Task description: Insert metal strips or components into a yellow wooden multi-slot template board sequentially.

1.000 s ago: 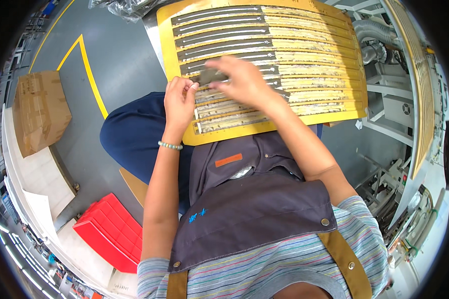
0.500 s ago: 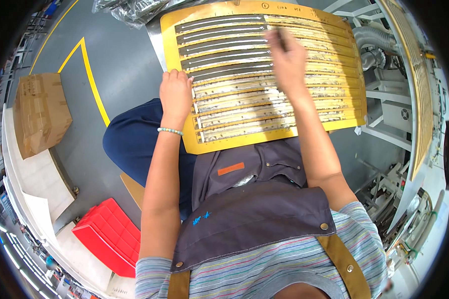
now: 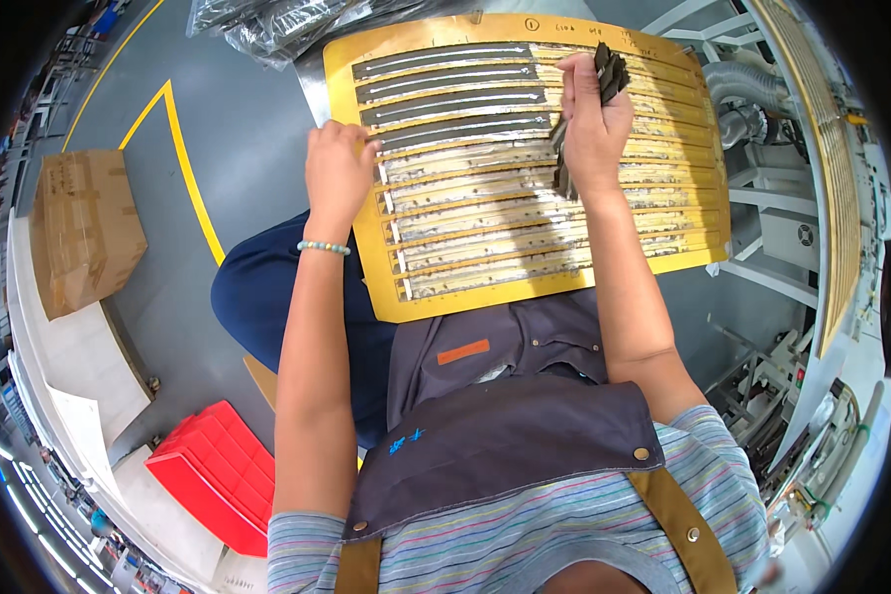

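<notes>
A yellow slotted board (image 3: 554, 300) lies tilted across my lap, with long parallel rows running across it. Dark grey strips (image 3: 450, 96), each with a pale line along it, fill the left part of the upper rows. My right hand (image 3: 594, 139) is closed around a bundle of dark strips (image 3: 612, 74) above the board's middle; their ends stick out on both sides of the fist. At the board's left edge is my left hand (image 3: 335, 176), fingers loosely bent and thumb a little apart, with nothing visible in it. Whether the thumb touches the edge I cannot tell.
Clear plastic bags (image 3: 287, 25) lie beyond the board's far left corner. On the left are a cardboard box (image 3: 89, 228) and a red plastic bin (image 3: 218, 475). A white metal frame (image 3: 772, 272) with a flexible duct (image 3: 747, 81) stands close on the right.
My left hand has shifted up and left, loosening from the board's edge. My right hand has moved slightly right, and the bundle in it now shows plainly. The board sits slightly lower in view.
</notes>
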Motion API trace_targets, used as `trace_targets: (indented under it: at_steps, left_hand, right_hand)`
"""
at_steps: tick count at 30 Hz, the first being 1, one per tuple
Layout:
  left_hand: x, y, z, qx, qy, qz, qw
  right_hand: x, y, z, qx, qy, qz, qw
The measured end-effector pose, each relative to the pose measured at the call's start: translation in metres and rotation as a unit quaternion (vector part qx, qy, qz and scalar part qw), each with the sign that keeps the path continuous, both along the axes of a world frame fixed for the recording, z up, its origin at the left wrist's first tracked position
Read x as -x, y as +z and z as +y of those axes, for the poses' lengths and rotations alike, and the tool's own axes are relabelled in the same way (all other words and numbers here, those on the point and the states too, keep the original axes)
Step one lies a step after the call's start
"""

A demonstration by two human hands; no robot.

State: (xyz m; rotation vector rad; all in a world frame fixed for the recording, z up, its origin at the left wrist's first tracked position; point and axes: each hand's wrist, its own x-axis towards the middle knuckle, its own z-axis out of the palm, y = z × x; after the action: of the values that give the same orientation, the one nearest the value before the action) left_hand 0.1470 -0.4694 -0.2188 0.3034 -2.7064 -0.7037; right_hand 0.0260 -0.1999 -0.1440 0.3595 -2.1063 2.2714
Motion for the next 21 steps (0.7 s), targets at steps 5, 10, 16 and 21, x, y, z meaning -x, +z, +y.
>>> trace_targets:
  at_steps: [5,10,16,21]
  left_hand:
    - [0.009,-0.021,0.008,0.067,-0.041,-0.030,0.996]
    - [0.004,0.007,0.019,-0.102,-0.013,0.023,0.994]
    - [0.002,-0.015,0.006,0.043,-0.012,-0.010,0.999]
    - [0.003,-0.022,0.014,0.026,-0.022,-0.032,0.999]
  right_hand:
    - [0.000,-0.022,-0.031,-0.362,0.081,0.146,0.917]
    - [-0.024,-0.061,-0.065,-0.402,0.207,0.216,0.865]
    - [-0.007,-0.045,-0.051,-0.362,0.118,0.155,0.912]
    - [-0.008,-0.058,-0.056,-0.371,0.157,0.221,0.888]
